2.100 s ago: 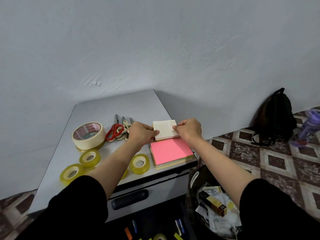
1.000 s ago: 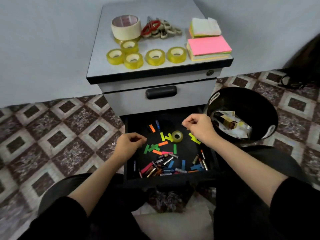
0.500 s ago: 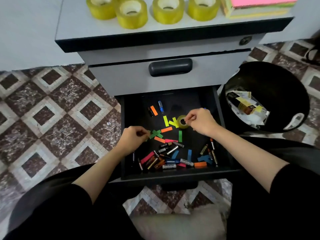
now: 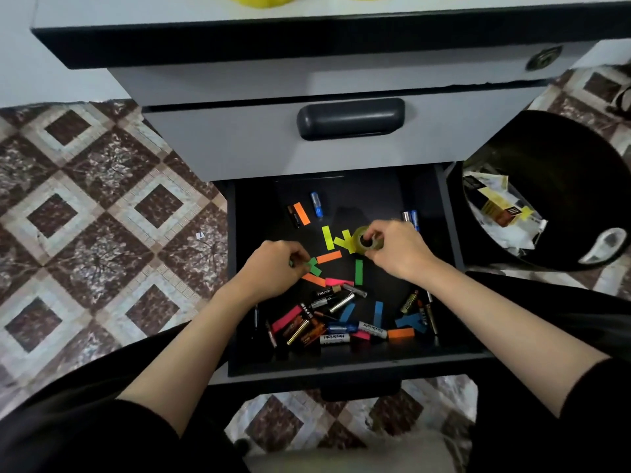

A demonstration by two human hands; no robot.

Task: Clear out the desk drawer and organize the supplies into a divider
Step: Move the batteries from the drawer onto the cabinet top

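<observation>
Tape roll point(image 4: 367, 243): pinched between curled fingers of right hand point(image 4: 397, 249), in open drawer point(image 4: 341, 365). Green paper strip point(image 4: 312, 264): pinched at fingertips of left hand point(image 4: 273, 269).

Black waste bin point(image 4: 573, 151) on the floor, right of the grip of the right hand point(image 4: 399, 252); it holds crumpled white papers point(image 4: 512, 235) and a black-and-yellow box point(image 4: 495, 208) lying tilted. Floor tiles point(image 4: 102, 199), brown-and-cream diamond pattern, run left of the grip and nearer than it, with a small white scrap point(image 4: 200, 235) on one tile well to the left. Pale soft object point(image 4: 341, 460) at the near edge, identity unclear.
</observation>
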